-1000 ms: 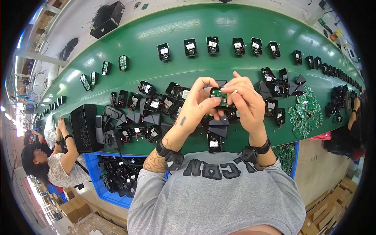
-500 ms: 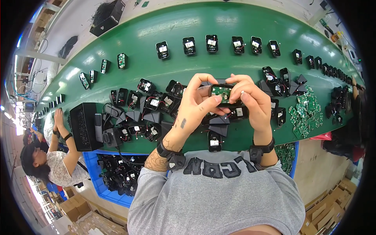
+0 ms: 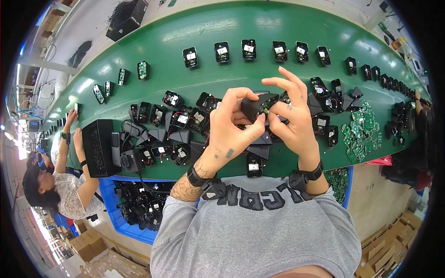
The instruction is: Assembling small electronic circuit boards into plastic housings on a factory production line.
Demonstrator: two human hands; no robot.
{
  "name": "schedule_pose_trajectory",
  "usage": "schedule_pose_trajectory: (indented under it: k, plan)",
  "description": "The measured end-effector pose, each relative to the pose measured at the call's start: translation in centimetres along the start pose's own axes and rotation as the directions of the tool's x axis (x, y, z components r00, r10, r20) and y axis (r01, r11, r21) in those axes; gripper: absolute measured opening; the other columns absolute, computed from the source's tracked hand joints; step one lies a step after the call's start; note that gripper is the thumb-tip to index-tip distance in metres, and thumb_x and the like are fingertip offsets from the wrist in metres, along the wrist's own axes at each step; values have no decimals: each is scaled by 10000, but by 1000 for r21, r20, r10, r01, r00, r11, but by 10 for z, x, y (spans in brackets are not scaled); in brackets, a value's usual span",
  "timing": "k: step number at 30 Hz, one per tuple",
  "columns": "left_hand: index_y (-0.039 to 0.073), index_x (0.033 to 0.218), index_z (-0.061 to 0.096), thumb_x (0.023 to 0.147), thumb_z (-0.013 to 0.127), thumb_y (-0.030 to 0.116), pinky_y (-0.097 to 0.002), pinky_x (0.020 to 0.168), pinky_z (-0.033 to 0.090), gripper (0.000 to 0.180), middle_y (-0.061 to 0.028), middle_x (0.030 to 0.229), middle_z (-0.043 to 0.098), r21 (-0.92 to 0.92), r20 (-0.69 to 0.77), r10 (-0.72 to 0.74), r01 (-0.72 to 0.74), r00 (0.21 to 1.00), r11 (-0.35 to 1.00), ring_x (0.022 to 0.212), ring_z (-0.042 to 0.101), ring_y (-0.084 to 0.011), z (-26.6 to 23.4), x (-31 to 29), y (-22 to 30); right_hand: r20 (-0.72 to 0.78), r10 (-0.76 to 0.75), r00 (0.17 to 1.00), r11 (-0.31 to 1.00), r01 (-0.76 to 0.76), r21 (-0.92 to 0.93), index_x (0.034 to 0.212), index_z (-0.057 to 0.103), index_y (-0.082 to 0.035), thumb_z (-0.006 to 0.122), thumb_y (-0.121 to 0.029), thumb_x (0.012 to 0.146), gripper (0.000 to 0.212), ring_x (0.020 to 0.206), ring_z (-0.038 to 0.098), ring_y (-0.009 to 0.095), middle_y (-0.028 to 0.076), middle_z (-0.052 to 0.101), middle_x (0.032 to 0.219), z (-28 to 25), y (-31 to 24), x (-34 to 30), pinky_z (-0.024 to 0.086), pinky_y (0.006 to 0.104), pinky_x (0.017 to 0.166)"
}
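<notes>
My left hand (image 3: pixel 229 127) is closed around a black plastic housing (image 3: pixel 252 106), thumb below and fingers above. The housing is tilted so its dark outer side shows, and a bit of green circuit board (image 3: pixel 264 110) is visible at its open end. My right hand (image 3: pixel 296 125) is at that open end, thumb and forefinger bent together in a pinch while other fingers stick up. Whatever small part lies between those fingertips is hidden. Below and around my hands lie several black housings (image 3: pixel 183 118) with white blocks and red wires.
Housings (image 3: pixel 222 52) stand in a row along the far side of the green table (image 3: pixel 185 83). Loose circuit boards (image 3: pixel 361 132) are piled at right. A black bin (image 3: pixel 99 148) stands at left, near a co-worker (image 3: pixel 69 194). Blue crates (image 3: pixel 132 231) sit below the table edge.
The housing has turned from showing its board face-up to a tilted, side-on position. My right hand has shifted its grip, with its upper fingers now raised. The co-worker's hand has reached farther out.
</notes>
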State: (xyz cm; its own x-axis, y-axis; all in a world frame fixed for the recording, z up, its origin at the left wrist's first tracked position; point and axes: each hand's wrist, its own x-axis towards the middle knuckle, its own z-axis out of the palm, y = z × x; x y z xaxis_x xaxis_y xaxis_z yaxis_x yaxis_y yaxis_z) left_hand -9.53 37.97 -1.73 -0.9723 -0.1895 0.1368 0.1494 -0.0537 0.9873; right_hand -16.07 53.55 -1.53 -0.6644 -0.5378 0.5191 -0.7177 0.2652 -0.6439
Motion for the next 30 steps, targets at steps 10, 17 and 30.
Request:
schedule_pose_trajectory:
  k: [10, 17, 30]
  plan:
    - [11, 1061, 525, 754, 677, -7, -239, 651, 568, 343, -91, 890, 667, 232, 33, 71, -77, 997, 970, 772, 674, -106, -4, -5, 2, 184, 6, 983, 1000, -6, 1, 666, 545, 4, 558, -5, 740, 76, 1347, 304, 392, 90, 528, 1264, -7, -7, -1, 299, 495, 1052]
    - [31, 1017, 569, 695, 717, 57, -304, 644, 565, 355, -144, 870, 667, 568, 141, 371, -383, 918, 728, 824, 709, -209, 7, -6, -17, 149, 77, 986, 994, -63, -93, 705, 576, 22, 581, 39, 729, 30, 1335, 335, 363, 93, 544, 1250, -8, 0, -8, 340, 451, 1033]
    - [24, 981, 535, 839, 534, 165, -254, 483, 549, 200, -129, 817, 663, -146, 363, -506, 585, 782, 798, 578, 680, -221, -35, 30, -14, 61, -403, 913, 909, 407, -90, 906, 725, -97, 725, -39, 606, 305, 853, 630, 219, 27, 663, 891, -28, 12, -2, 516, 387, 792]
